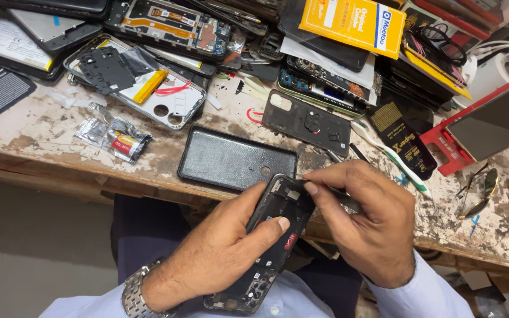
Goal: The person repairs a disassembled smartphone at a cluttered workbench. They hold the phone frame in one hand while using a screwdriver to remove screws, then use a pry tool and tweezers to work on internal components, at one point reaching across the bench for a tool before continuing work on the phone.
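Over the lap, just off the bench edge – the left hand wraps the opened phone, thumb pressed on its bare insides. The right hand pinches a thin dark tool at the phone's upper end, fingertips closed tight. It looks like prying or seating a small part; the next move calls for a light, steady touch. At twelve o'clock lies a black back cover; at one, a slanted yellow box – at ten, a clear packet with red and yellow inside; at two, a red-framed panel.
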